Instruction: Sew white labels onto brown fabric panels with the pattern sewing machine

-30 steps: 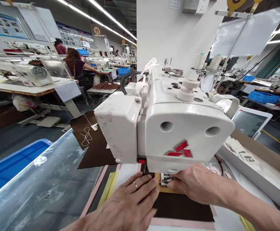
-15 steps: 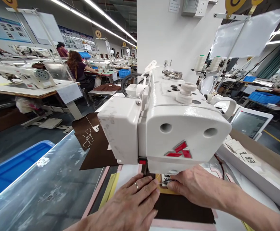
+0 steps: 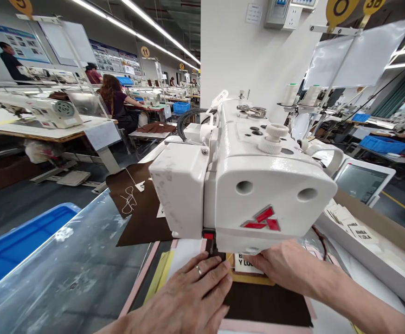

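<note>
My left hand point(image 3: 197, 287), with a ring on one finger, lies flat with fingers stretched over dark brown fabric point(image 3: 268, 304), left of a label. The white label point(image 3: 246, 263) with black letters sits inside a yellowish frame point(image 3: 251, 277) on that fabric, beneath the head of a white sewing machine point(image 3: 272, 195). My right hand point(image 3: 286, 266) is closed, its fingertips bent together over the label's right part. What they hold, if anything, is hidden. The machine's head also covers the needle area.
Brown fabric with a tag and loose thread point(image 3: 129, 202) lies left of the machine. A box point(image 3: 379, 250) holds several labels at right, near a screen point(image 3: 357, 181). A blue bin point(image 3: 24, 246) stands low at left. Co-workers sit at machines behind.
My right hand has shifted slightly right, and more of the label's lettering shows. A thin metal tip by its fingers is no longer visible. My left hand stays flat in place.
</note>
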The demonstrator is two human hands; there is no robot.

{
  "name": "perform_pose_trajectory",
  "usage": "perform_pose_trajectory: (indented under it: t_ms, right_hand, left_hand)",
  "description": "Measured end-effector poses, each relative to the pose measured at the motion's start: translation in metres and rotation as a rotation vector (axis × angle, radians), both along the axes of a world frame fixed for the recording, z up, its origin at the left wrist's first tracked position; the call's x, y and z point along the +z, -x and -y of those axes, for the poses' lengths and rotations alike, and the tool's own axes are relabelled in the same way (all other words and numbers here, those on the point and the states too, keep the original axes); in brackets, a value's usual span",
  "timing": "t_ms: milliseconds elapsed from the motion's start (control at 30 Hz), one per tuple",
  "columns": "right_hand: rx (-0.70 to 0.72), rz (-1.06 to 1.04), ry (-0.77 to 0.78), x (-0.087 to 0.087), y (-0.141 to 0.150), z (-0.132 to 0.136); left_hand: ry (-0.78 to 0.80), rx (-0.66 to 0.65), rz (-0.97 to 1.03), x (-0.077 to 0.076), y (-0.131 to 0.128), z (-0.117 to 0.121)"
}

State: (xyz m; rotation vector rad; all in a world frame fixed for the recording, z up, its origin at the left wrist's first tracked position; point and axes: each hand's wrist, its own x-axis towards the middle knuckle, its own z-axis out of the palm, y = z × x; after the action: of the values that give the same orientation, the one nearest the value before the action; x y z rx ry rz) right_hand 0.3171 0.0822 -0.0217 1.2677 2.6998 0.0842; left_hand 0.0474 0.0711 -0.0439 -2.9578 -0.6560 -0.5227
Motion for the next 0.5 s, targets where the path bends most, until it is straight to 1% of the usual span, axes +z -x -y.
perform_pose_trajectory:
  t_ms: [67, 233, 300, 367, 500]
  right_hand:
    - [0.042, 0.052, -0.012, 0.002, -0.0007, -0.0003]
    - [0.146, 0.213, -0.096, 0.0054, -0.0001, -0.0004]
    - [0.164, 0.249, -0.109, 0.0048, 0.0006, -0.0013]
    - [0.155, 0.234, -0.109, 0.0032, 0.0012, -0.0031]
    - [0.134, 0.133, -0.091, 0.0014, 0.001, -0.0067]
  left_hand:
    - [0.006, 0.004, -0.004, 0.0002, 0.0019, 0.0017]
    - [0.017, -0.004, 0.016, -0.0019, 0.0044, 0.0029]
    - [0.023, -0.007, -0.001, -0.0028, 0.0038, 0.0012]
    - [0.03, -0.007, -0.012, -0.0034, 0.0029, -0.0007]
    - [0.047, -0.007, -0.008, -0.0041, 0.002, -0.0023]
